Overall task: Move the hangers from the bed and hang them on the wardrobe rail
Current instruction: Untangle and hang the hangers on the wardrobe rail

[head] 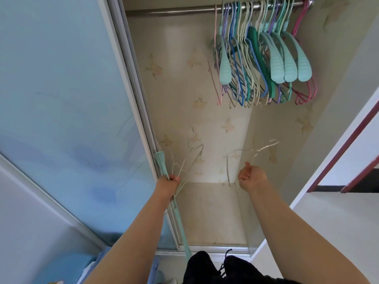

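Left hand (168,184) grips bunch of hangers (180,171), mint one beside sliding door (61,99). Right hand (251,178) fist clutches blurred cream hanger (264,149). Beyond, floral back wall (184,99). Rail (174,11) above carries crowded coloured hangers (262,64).

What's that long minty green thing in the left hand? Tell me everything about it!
The mint green hanger looks like plastic, with a wide, ridged arm end pointing up beside the sliding door frame. Its other arm runs down past the wrist towards the floor. The left hand grips it around the middle, bunched together with a few thin cream hangers. It is not on the rail yet, and looks like the chunky mint ones hanging there.
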Demonstrator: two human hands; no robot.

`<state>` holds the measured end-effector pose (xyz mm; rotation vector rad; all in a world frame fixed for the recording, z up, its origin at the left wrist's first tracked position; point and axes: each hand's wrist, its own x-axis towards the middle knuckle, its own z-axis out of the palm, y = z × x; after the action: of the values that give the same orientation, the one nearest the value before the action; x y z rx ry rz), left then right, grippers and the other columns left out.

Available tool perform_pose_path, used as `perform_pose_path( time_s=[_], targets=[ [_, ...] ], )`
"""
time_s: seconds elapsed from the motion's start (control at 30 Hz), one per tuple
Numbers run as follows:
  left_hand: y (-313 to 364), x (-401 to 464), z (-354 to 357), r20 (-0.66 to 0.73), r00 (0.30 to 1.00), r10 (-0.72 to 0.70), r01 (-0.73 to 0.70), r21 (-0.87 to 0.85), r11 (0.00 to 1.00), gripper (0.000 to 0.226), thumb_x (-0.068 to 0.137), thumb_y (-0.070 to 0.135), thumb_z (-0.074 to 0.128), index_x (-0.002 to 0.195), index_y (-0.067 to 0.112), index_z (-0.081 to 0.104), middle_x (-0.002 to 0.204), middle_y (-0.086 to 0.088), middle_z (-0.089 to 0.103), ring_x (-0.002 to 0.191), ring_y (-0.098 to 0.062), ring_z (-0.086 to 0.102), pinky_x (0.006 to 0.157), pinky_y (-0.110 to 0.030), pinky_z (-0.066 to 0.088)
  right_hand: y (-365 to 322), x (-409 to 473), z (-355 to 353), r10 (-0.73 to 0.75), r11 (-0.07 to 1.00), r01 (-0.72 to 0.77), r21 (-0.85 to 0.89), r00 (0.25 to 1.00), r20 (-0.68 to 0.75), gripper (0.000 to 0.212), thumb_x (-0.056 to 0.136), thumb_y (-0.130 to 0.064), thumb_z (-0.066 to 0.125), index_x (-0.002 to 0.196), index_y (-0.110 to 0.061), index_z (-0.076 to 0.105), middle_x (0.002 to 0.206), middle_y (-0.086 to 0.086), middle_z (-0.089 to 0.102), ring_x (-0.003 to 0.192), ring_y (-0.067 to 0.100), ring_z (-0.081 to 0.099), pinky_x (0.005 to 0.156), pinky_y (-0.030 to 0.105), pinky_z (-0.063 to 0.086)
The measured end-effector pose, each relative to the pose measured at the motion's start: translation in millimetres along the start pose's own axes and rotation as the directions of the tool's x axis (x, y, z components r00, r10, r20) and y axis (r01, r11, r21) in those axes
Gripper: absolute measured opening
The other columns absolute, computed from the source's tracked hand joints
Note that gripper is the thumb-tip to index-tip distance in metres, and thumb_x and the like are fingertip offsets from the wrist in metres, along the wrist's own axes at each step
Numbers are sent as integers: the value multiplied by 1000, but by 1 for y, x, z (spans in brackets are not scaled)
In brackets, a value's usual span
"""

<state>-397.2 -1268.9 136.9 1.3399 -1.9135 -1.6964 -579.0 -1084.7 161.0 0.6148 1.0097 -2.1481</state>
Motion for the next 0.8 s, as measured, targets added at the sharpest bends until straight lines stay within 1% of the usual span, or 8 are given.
perform_pose_path(
  time_s=[0.1, 0.17, 0.23, 0.3, 0.37, 0.47, 0.63, 0.8],
  targets=[
    [17, 0, 8, 17, 999, -34, 35, -59, 998, 21, 95, 12, 47, 79, 14, 61, 64, -6, 48, 48, -14, 37, 44, -19, 27, 19, -2, -4, -92, 918, 51, -394, 992, -87, 32, 98, -3, 22, 78, -15, 45, 33, -3, 31, 22, 7, 22, 32, 6, 14],
    [28, -1, 12, 23, 999, -43, 46, -129, 991, 23, 94, 5, 45, 79, 15, 60, 65, -4, 49, 49, -13, 37, 44, -20, 27, 30, -7, -2, -140, 753, 63, -655, 988, -65, 29, 96, 2, 30, 75, -11, 45, 47, 5, 37, 29, 11, 30, 35, 6, 19],
    [37, -2, 15, 35, 998, -60, 66, -178, 982, 24, 93, 2, 43, 80, 13, 60, 62, -5, 45, 47, -13, 35, 43, -21, 27, 37, -15, 7, -152, 579, 96, -810, 988, 9, 25, 93, 6, 35, 74, -7, 46, 57, 9, 38, 41, 15, 31, 37, 11, 19],
    [46, -3, 18, 56, 996, -71, 81, -202, 976, 26, 93, 0, 40, 81, 10, 61, 62, -6, 45, 46, -13, 33, 42, -21, 27, 39, -28, 23, -131, 507, 172, -845, 984, 122, 22, 94, 4, 35, 83, -6, 52, 58, 8, 38, 44, 14, 27, 38, 14, 16],
    [55, -4, 19, 66, 996, -59, 71, -214, 974, 22, 93, 0, 41, 90, 7, 61, 65, -7, 47, 48, -13, 35, 41, -22, 28, 38, -44, 42, -130, 470, 276, -838, 961, 244, 31, 94, 1, 32, 111, -3, 57, 61, 6, 39, 45, 13, 27, 37, 16, 16],
    [72, -7, 19, 57, 998, -23, 36, -237, 971, 17, 93, 1, 44, 96, 6, 60, 66, -8, 49, 49, -14, 38, 41, -21, 31, 30, -63, 74, -185, 411, 421, -809, 907, 378, 50, 92, 0, 29, 139, -13, 42, 66, 5, 46, 45, 11, 31, 35, 17, 22],
    [112, -12, 15, 29, 998, 53, -41, -306, 951, 11, 92, 4, 50, 85, 11, 52, 64, -6, 50, 50, -16, 41, 50, -26, 28, 18, -81, 123, -336, 202, 616, -761, 774, 537, 48, 94, -8, 30, 140, -20, 39, 88, 8, 57, 54, 12, 45, 44, 21, 35],
    [152, -13, 17, -61, 996, 70, -89, -439, 894, 11, 97, 10, 39, 94, 6, 49, 63, -7, 47, 49, -16, 40, 45, -24, 29, 9, -81, 149, -409, 167, 660, -732, 722, 558, 50, 94, -6, 31, 142, -12, 38, 113, 13, 55, 84, 20, 47, 57, 18, 32]
  ],
)
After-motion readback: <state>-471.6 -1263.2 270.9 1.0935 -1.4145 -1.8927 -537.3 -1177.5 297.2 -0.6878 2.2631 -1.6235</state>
